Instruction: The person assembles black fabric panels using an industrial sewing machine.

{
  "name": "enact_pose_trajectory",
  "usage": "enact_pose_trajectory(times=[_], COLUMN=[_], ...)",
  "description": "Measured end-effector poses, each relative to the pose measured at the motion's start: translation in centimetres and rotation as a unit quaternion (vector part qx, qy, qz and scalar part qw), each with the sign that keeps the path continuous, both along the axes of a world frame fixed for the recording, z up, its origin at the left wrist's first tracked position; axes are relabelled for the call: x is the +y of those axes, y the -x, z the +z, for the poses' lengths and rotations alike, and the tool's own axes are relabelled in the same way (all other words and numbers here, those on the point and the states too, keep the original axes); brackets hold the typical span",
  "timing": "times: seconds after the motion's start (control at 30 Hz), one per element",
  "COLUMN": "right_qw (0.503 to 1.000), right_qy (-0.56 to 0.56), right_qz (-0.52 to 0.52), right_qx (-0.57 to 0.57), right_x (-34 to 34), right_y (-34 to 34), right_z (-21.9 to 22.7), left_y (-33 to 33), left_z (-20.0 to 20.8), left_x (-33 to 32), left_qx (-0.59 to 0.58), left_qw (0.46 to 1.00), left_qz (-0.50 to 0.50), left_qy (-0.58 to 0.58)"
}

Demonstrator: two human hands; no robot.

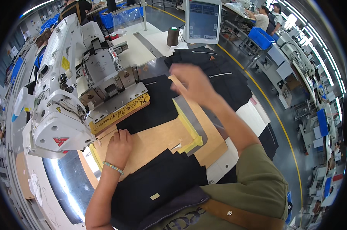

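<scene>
Black cloth (152, 117) partly hidden by machine (52, 99), right hand (192, 82) blurred, left hand (119, 146) at cloth's edge — cannot tell either grip

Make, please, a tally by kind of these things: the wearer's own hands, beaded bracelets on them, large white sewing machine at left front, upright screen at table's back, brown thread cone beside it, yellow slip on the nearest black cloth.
Wearer's hands: 2 (left hand, right hand)
Beaded bracelet: 1
White sewing machine: 1
Screen: 1
Brown thread cone: 1
Yellow slip: 1
Total: 7
</scene>
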State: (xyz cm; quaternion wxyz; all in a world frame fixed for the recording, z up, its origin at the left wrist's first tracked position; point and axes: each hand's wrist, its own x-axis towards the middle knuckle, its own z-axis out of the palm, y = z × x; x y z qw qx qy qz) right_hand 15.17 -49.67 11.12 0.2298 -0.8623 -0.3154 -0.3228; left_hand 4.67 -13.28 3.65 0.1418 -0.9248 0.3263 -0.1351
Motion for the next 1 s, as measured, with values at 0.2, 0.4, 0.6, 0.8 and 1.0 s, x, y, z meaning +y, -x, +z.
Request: enact_pose_trajectory(times=[0.2, 0.4, 0.6, 0.8, 1.0], right_qw=[0.951, 0.973, 0.991, 0.994, 0.997], right_qy=[0.268, 0.224, 0.126, 0.082, 0.055], right_qz=[0.047, 0.041, 0.001, 0.012, -0.039], right_qx=[0.146, 0.036, -0.051, -0.068, -0.036], right_x=[4.3, 4.0, 4.6, 4.9, 4.3], right_y=[8.3, 7.2, 6.8, 6.4, 7.1], right_z=[-3.7, -5.9, -6.3, -6.4, -6.6], left_y=[-0.7, -1.0, -0.8, 0.0, -1.1], left_z=[0.3, -0.8, 0.5, -0.4, -1.0], left_x=[0.1, 2.1, 2.1, 2.7, 1.4], left_qx=[0.03, -0.134, -0.122, -0.107, -0.078], left_qw=[0.999, 0.971, 0.964, 0.968, 0.969], left_qz=[0.004, -0.067, -0.139, -0.123, -0.113], left_qy=[0.044, 0.188, 0.189, 0.189, 0.203])
